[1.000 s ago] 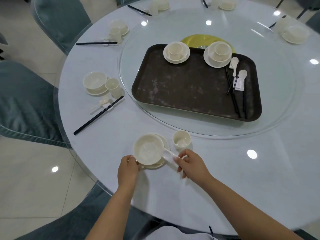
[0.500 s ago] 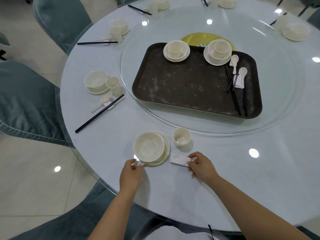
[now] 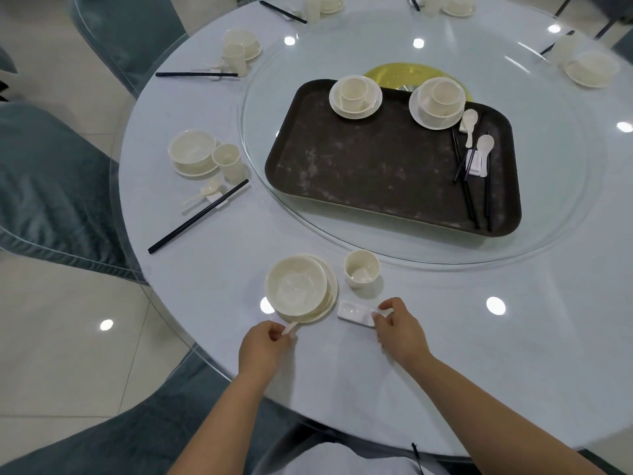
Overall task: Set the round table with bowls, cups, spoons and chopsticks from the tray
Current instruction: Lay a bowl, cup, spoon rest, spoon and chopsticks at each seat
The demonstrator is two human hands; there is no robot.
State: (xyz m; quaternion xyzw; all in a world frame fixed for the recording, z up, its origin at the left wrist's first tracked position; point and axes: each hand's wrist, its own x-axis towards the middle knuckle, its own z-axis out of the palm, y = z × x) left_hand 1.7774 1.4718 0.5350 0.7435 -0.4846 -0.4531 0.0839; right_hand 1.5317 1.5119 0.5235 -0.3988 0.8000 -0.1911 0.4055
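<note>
While on tray [image 3: 376, 173]: two spoons [image 3: 470, 120]

Near desk [image 3: 445, 389] edge: bowl [image 3: 296, 285] on plate [image 3: 329, 296], cup [image 3: 361, 269] right-behind, rest [image 3: 356, 314] right of plate. Tray [image 3: 376, 166] at desk centre on turntable [image 3: 548, 228]; two bowl sets along tray's far edge, chopsticks [image 3: 471, 197] by its right edge.

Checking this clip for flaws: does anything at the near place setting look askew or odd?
Yes: the bowl sits off-centre on its saucer, overhanging the left rim. The tray surface looks scuffed. Nothing is spilled or broken.
</note>
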